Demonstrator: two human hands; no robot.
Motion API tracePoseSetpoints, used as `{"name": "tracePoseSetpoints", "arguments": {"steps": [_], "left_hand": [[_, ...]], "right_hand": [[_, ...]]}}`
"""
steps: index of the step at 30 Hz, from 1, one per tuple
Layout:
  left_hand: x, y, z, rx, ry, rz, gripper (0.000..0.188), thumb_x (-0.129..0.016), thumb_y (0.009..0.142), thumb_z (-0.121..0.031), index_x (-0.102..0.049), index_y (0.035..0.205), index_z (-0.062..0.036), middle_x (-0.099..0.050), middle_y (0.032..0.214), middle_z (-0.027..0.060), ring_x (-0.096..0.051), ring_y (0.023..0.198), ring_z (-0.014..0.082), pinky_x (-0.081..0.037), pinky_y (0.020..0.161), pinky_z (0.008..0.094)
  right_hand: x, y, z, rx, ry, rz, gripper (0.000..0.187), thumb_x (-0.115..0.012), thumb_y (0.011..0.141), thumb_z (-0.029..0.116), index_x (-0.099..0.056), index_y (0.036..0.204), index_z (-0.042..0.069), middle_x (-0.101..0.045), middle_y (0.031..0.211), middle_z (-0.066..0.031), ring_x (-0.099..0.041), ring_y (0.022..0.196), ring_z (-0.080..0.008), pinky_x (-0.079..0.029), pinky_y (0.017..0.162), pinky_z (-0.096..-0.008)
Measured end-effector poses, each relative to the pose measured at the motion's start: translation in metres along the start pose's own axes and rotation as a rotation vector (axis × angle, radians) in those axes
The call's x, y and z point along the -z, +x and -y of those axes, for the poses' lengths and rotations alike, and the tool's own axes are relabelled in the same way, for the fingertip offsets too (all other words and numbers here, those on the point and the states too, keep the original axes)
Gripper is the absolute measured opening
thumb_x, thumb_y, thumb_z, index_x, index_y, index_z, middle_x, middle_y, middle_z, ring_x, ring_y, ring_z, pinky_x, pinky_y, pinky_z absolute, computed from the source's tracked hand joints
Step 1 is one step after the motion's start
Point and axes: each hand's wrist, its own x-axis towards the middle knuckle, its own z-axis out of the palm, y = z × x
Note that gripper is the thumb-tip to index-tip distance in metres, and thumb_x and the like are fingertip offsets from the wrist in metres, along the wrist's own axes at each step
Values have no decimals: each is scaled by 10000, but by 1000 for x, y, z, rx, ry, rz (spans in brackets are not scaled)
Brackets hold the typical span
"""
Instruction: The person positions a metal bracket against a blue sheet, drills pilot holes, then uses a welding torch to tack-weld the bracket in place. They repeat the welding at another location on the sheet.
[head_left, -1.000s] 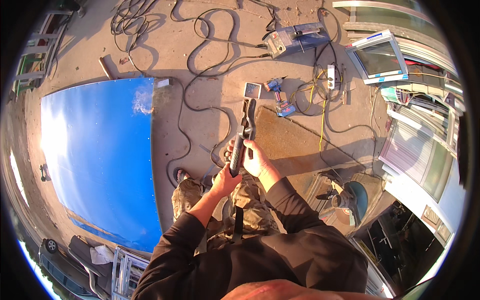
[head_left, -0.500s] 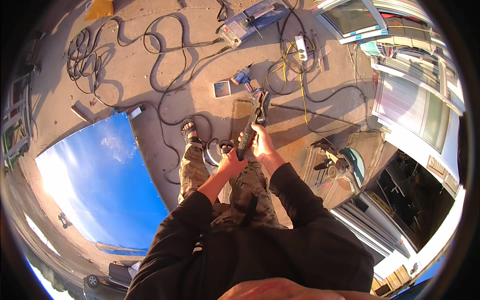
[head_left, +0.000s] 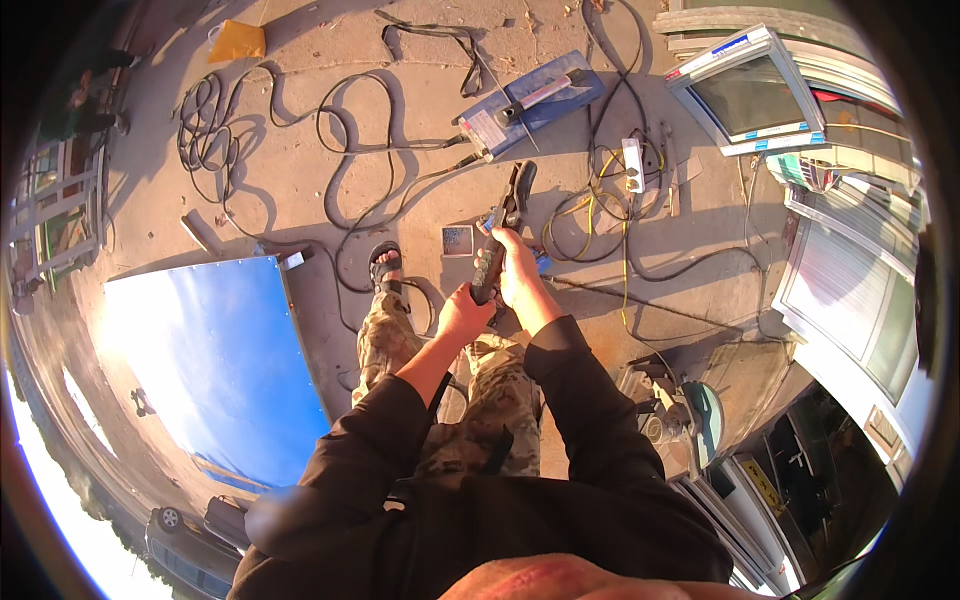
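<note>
Both my hands grip a long, dark hand tool with a textured handle and a narrow, jaw-like far end. I cannot make out its exact kind. My left hand is closed around the near end of its handle. Further up, my right hand wraps the shaft from the right side. The tool points away from me, tilted slightly right, above the concrete. Just left of it a small square box of screws sits on the ground. A blue power tool is mostly hidden behind my right hand.
A blue machine with thick black cables lies ahead. A white power strip sits among yellow cords. A large blue reflective panel stands left. Window frames lean right, with a chop saw nearer me.
I have stepped forward, so the surroundings have shifted down and the screw box is closer to the tool. My right hand and the tool have risen slightly; both hands keep their grip.
</note>
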Motion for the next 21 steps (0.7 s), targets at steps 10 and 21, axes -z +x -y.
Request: {"name": "tracePoseSetpoints", "arguments": {"steps": [10,21], "left_hand": [[78,90,-98,88,-135,-212,332,-680,784,-247,-611,941,37,-664,763,188,-692,747,299,-521,713,432],[133,154,-85,93,-327,344,469,-742,814,-281,-585,1127,31,-679,900,114,-679,803,197,-537,676,337]], "right_hand": [[-113,88,100,96,-344,0,385,-709,900,369,-678,1068,24,-664,763,-84,-649,601,-200,-526,547,-358],[-118,143,92,82,-473,-96,293,-731,899,319,-691,882,29,-657,771,-42,-613,636,-129,-480,577,-288]]}}
